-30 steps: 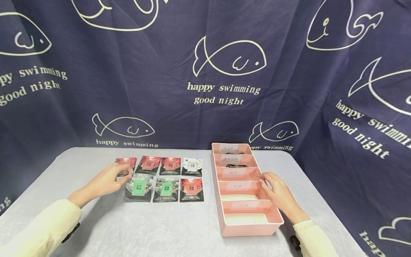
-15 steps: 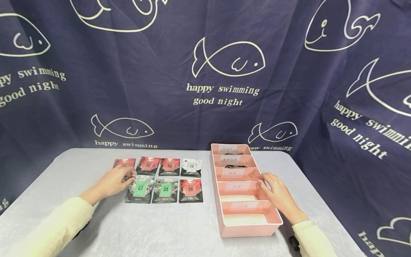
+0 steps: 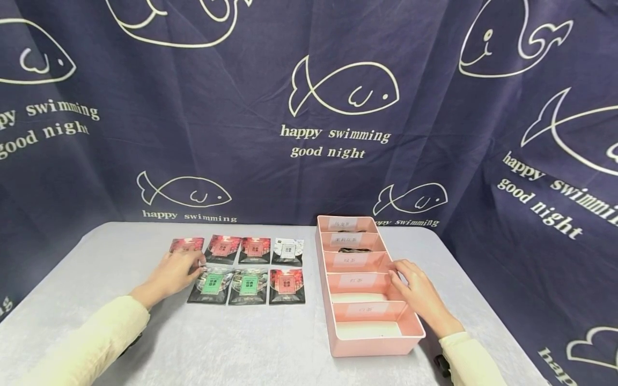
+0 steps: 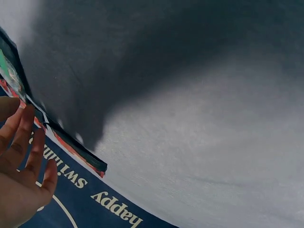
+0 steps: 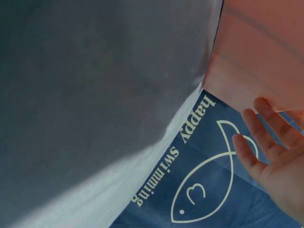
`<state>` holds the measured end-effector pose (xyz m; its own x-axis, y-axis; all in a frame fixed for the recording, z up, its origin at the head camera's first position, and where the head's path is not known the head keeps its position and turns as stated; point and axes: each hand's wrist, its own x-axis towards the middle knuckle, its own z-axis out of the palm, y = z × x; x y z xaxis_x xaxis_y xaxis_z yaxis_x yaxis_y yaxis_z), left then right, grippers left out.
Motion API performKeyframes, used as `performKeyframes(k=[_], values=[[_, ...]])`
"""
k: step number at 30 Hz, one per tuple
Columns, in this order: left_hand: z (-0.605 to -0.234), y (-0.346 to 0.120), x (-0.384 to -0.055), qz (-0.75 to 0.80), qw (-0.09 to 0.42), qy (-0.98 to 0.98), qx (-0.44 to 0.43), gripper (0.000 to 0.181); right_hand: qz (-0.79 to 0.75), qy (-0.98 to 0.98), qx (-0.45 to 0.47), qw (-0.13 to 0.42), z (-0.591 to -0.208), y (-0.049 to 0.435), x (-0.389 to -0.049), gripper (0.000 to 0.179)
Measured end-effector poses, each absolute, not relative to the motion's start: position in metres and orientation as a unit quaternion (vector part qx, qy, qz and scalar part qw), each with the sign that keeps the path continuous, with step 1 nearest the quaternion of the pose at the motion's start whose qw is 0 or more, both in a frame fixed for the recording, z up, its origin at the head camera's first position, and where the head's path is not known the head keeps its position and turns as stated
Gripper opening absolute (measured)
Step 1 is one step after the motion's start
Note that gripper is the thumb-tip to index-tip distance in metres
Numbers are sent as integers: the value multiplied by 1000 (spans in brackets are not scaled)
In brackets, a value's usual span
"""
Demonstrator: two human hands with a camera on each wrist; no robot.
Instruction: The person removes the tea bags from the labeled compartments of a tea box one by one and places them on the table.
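My left hand (image 3: 176, 272) is at the top edge of the left green tea packet (image 3: 211, 286), pinching its upper left corner. In the left wrist view, the thumb and index finger meet at that green packet's (image 4: 10, 71) corner, other fingers loosely spread. A red tea packet (image 3: 187, 244) lies behind this hand, partly covered. My right hand (image 3: 419, 287) rests on the right rim of a pink divided box (image 3: 376, 346). From the right wrist, its fingers (image 5: 266, 135) look straight and relaxed, tips at the box's outer wall (image 5: 256, 61); the thumb is hidden there.
Beside the left green packet lie another green packet (image 3: 248, 286) and a red one (image 3: 287, 287). The back row has more red packets (image 3: 224, 250) and a white packet (image 3: 288, 251). Dark packets (image 3: 354, 250) stand in the box's rear compartments. A dark blue fish-print curtain (image 3: 260, 134) hangs behind.
My left hand has shifted slightly right along the left green packet's top edge, and that packet has turned a little clockwise. The right hand stays on the box rim.
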<state>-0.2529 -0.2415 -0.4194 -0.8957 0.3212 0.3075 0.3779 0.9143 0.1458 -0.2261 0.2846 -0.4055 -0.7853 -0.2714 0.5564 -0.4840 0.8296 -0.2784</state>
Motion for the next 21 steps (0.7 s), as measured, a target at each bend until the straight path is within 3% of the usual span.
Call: performKeyframes(k=[8,16,21], values=[[-414,-236,-255,-94,158,-965,-186,16,207,-923,203,254,-405,286,-226,14],[-398,-212,-255,-92,148,-963,-207,40,208,-923,203,251,-405,285,-226,14],[-395,-191,-254,-100,159,-956,-228,32,208,-923,203,253,-405,285,-226,14]])
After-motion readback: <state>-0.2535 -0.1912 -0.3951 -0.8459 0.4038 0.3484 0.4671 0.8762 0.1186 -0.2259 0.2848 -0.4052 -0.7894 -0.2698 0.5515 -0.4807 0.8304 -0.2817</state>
